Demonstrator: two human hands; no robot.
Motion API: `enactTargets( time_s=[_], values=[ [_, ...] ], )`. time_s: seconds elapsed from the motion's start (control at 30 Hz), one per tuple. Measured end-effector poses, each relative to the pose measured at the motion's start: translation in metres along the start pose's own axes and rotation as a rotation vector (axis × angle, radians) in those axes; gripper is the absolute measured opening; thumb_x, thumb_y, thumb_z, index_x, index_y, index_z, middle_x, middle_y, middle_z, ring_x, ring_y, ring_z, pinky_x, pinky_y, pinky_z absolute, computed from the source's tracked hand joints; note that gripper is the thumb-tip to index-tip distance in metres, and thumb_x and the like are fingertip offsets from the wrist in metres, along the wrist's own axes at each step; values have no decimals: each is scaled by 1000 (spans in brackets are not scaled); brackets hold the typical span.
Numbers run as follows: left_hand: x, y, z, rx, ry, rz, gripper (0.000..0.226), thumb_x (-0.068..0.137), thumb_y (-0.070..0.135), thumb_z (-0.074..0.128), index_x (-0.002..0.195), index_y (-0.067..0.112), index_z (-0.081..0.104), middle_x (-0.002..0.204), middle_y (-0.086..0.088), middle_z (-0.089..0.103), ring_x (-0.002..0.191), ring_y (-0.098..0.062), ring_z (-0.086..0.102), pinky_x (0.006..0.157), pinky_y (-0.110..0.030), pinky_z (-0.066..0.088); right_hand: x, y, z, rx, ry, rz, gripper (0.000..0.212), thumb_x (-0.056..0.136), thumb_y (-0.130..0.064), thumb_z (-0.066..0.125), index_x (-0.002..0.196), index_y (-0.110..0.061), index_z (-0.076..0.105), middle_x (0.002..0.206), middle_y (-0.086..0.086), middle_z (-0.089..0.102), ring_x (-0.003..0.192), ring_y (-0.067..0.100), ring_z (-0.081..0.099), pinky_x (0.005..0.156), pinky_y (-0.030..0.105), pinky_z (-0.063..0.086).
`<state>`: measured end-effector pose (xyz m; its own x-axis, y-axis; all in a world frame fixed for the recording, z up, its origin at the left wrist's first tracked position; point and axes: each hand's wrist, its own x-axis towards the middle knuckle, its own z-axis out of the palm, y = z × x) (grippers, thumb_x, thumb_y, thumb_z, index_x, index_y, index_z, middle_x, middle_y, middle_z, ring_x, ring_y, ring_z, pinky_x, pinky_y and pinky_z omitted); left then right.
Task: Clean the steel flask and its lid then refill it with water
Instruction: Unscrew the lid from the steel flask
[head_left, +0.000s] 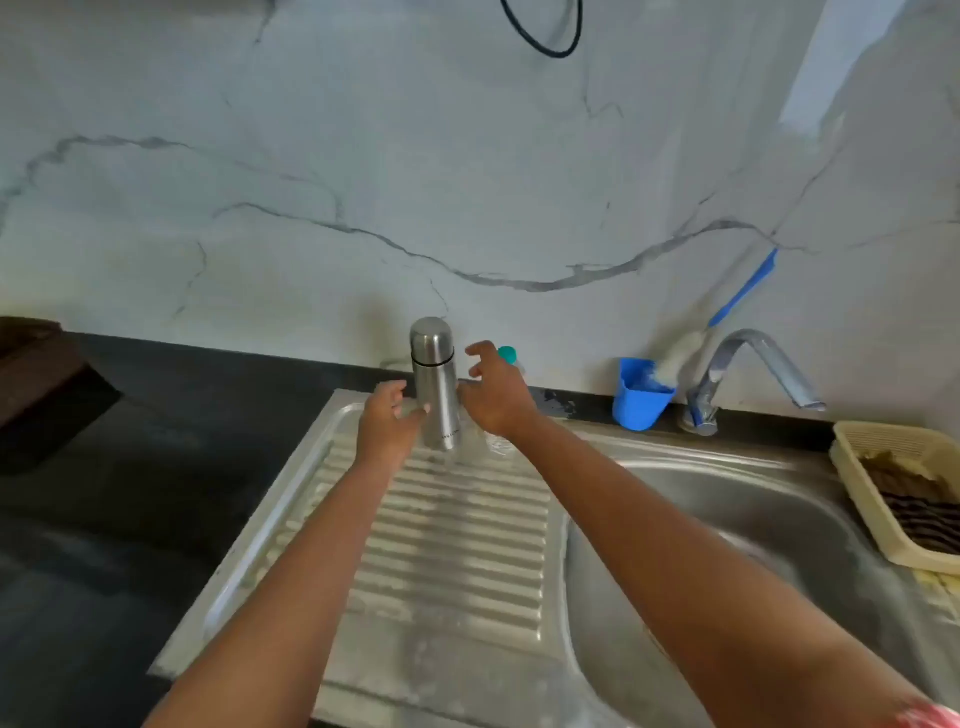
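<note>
A steel flask (435, 384) stands upright at the far end of the ribbed drainboard (452, 545), its domed lid (430, 336) on top. My left hand (387, 423) is just left of the flask's lower body, fingers loosely curved, a fingertip at its side. My right hand (496, 392) hovers just right of the flask, fingers spread, holding nothing. Behind that hand a clear bottle with a teal cap (508, 355) is mostly hidden.
The steel sink basin (753, 545) lies to the right, with a tap (748, 374) at its back. A blue cup (640, 396) holds a blue-handled brush (740, 291). A cream basket (883, 493) with scrubbers sits at far right. Dark counter (104, 493) extends left.
</note>
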<state>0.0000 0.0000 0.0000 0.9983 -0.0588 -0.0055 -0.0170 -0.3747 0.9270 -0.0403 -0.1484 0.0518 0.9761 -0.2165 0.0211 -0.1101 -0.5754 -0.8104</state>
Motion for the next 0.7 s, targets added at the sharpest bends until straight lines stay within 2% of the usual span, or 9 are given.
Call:
enactTargets(
  time_s=[0.1,0.2,0.3,0.4,0.5,0.6,0.7],
  values=[
    [32,0,-5,9,-36,19,66,83,20,79,140,17,45,142,-8,49,127,-22,50,100,-32,42,25,-11,12,-100,34,-25,53,93,-11,56,142,-13,36,133,16,50,118,31,53,97,40,47],
    [56,-1,0,18,-98,30,92,77,23,85,150,23,30,150,-6,40,136,-22,41,106,-33,39,43,-18,22,-135,42,-42,65,90,-8,56,149,-15,29,140,16,44,124,32,48,95,36,45],
    [70,-2,6,35,-135,57,108,72,28,88,155,24,20,156,-5,33,141,-24,35,112,-40,37,53,-19,31,-178,38,-49,75,87,-8,58,153,-23,25,145,13,40,128,33,43,103,43,45],
    [75,-8,13,47,-136,68,99,75,26,86,153,20,25,153,-7,38,137,-26,40,107,-37,39,56,-15,36,-221,24,-59,72,88,-10,57,151,-24,27,149,8,38,129,31,41,103,44,44],
    [73,-13,17,13,-102,123,78,76,26,84,141,16,42,132,-4,54,119,-23,52,93,-31,44,55,-14,39,-195,58,-62,68,87,-8,58,147,-24,32,147,6,39,124,29,48,96,42,48],
    [65,-12,18,-21,-72,144,64,80,27,81,129,11,43,113,2,56,101,-15,53,80,-27,39,52,-13,41,-193,100,-77,57,88,-5,57,138,-22,38,138,8,43,105,27,59,78,33,51],
    [61,-13,18,-14,-46,191,56,78,24,83,111,13,39,99,-2,60,91,-25,62,70,-29,44,46,-14,43,-230,121,-112,44,89,-10,59,127,-18,38,124,10,42,85,30,61,66,34,51]
  ],
)
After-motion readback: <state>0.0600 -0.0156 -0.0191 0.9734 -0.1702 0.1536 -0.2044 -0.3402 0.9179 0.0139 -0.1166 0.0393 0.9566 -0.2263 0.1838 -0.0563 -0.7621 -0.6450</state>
